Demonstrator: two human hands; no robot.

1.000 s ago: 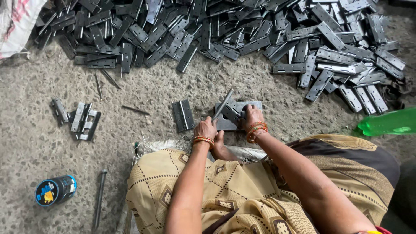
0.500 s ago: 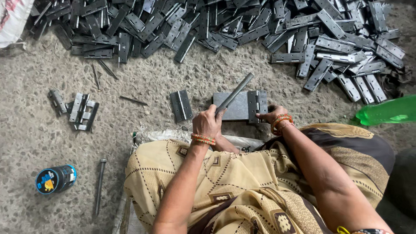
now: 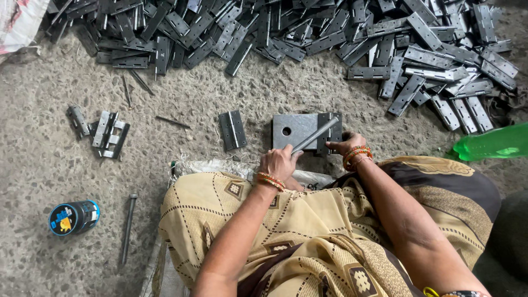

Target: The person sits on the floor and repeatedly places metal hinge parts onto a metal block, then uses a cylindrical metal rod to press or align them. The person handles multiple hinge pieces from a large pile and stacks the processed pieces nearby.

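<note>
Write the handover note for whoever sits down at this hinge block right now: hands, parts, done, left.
Left hand: gripping the near end of a metal rod that slants up across the block.
Right hand: resting at the near right edge of the steel block, beside the hinge lying on it.
Parts: one flat hinge left of the block; small cluster of hinges farther left; large heap beyond.
Done: hinge is seated on the block.
Left: the heap looks unworked; whether this hinge is finished cannot be told.
</note>
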